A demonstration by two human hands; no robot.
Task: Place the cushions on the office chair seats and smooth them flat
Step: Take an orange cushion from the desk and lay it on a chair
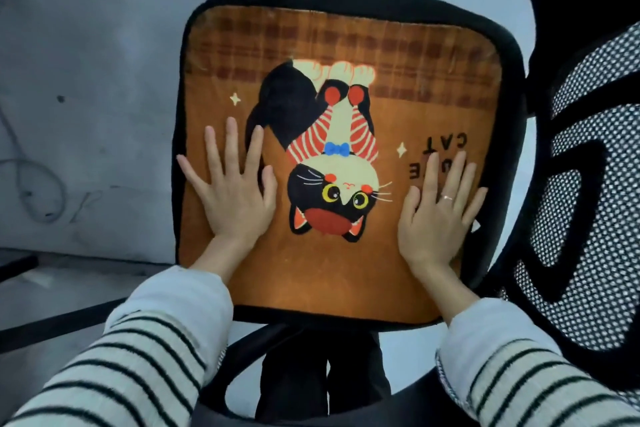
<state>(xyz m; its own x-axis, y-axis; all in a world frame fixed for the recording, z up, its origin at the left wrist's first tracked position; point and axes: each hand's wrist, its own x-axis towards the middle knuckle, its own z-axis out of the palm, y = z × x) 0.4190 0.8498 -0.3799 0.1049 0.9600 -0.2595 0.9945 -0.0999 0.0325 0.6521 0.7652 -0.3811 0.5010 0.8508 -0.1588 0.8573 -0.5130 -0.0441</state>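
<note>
On the black seat (512, 87) of the office chair, the orange cat-print cushion (332, 274) lay flat, its printed cat upside down to the wearer, feet toward twelve o'clock and head toward six. Black seat edge showed round it on every side, so it looked roughly centred.

Both hands were spread flat on the fabric, fingers straight and fanned, gripping nothing. The left hand (232, 198) pressed at about nine o'clock from the cat's face, near the cushion's left border. The right hand (436, 218), a ring on one finger, pressed at about three o'clock, partly covering the printed lettering, close to the right border. Fingers of both pointed toward twelve o'clock.

The unsmoothed stretch, by my reading, lay ahead of the fingertips, toward the plaid band (311, 42) at the far edge; both hands looked equally near it, so a push straight away would serve. The plush surface would probably drag under the palms and could creep off centre.

At three o'clock stood a mesh chair back (588, 204). At nine o'clock ran a grey floor (86, 45) with a loose cable (38, 180). Striped sleeves (138, 350) covered both forearms.
</note>
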